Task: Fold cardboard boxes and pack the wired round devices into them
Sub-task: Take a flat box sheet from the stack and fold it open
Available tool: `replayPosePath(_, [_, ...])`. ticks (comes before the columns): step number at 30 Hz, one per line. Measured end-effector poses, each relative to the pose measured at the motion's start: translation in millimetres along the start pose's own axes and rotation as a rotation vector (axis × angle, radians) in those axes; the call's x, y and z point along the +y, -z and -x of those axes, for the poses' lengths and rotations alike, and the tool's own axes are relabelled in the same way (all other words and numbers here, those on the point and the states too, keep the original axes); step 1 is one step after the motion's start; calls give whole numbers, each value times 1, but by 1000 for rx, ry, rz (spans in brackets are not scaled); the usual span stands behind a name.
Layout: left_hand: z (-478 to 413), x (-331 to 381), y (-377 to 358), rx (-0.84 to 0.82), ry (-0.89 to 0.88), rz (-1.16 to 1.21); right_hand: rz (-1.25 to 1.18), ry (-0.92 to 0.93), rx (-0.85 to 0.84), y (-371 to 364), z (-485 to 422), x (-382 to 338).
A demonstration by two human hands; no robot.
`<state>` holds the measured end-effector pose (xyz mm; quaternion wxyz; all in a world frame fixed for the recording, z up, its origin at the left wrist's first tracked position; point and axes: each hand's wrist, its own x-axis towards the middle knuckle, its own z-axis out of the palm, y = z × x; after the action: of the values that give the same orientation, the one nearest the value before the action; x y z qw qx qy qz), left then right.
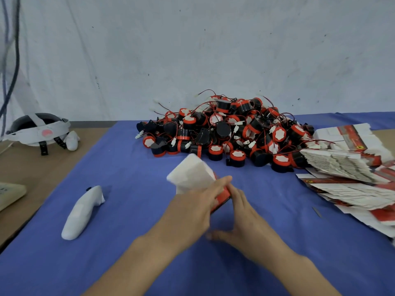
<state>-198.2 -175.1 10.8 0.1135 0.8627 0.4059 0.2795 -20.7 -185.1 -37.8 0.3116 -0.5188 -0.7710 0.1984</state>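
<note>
A partly folded cardboard box (pixel 192 171), white inside with a red and black outside, stands tilted at the middle of the blue cloth, its open white flaps pointing up and away. My left hand (pixel 192 212) lies over its near left side with fingers stretched along the red panel. My right hand (pixel 245 214) presses against the box's right side with straight fingers, thumb spread toward me. The image is blurred around both hands. A big pile of black and red round devices (pixel 230 133) with thin red wires and white plugs lies behind the box.
Stacks of flat unfolded boxes (pixel 346 171) fan out at the right edge. A white handheld controller (pixel 82 212) lies on the blue cloth (pixel 128 167) at the left. A headset with straps (pixel 40 131) rests on the brown table at far left. A grey wall stands behind.
</note>
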Motion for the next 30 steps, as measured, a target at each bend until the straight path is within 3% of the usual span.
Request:
replayPosePath(3, [6, -9, -8, -169, -124, -407, -83, -14, -69, 4, -3, 0])
replayPosePath(7, [8, -3, -25, -254, -167, -530, -248, -36, -76, 5, -6, 9])
replayPosePath(13, [7, 2, -27, -279, -127, -529, -222, -97, -84, 7, -11, 19])
replayPosePath(15, [7, 8, -22, -223, -163, -546, -214, -107, -100, 9, -12, 23])
replayPosePath(18, [4, 13, -8, 162, -335, -511, -186, -151, -70, 18, -14, 33])
replayPosePath(20, [-9, 8, 5, 398, -271, -268, -136, -182, -68, 27, -14, 42])
replayPosePath(22, [-28, -5, 16, 465, -42, -60, -108, -202, -84, 36, -12, 51])
replayPosePath(26, [-89, -50, 0, 275, 346, 177, -139, -213, -78, 44, -13, 65])
replayPosePath(30, [-155, -72, -38, -10, 384, 204, -177, -201, -72, 46, -15, 73])
